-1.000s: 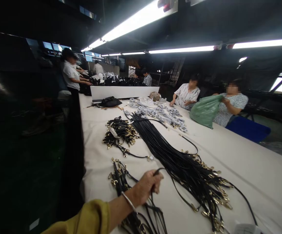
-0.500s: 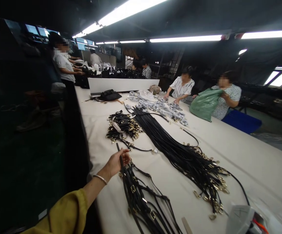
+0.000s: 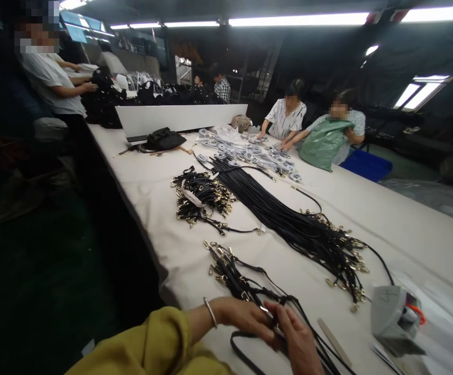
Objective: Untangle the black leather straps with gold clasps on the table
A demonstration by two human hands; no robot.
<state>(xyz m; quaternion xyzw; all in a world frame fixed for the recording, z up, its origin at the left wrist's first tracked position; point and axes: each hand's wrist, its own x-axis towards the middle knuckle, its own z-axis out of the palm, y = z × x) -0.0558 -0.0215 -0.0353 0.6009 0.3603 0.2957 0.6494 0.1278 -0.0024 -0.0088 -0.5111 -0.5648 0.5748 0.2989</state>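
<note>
Beside right hand (image 3: 300, 339) | black straps (image 3: 234, 279) | pale strip (image 3: 334, 342) | white container (image 3: 386, 312) beyond

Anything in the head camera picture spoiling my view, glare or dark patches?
Head view: the ceiling tube burns out white, and the floor at left sinks to near-black. Same head view: the pale table reads well; the left hand and right hand crowd together, so dark detail between them is hard to read.
</note>
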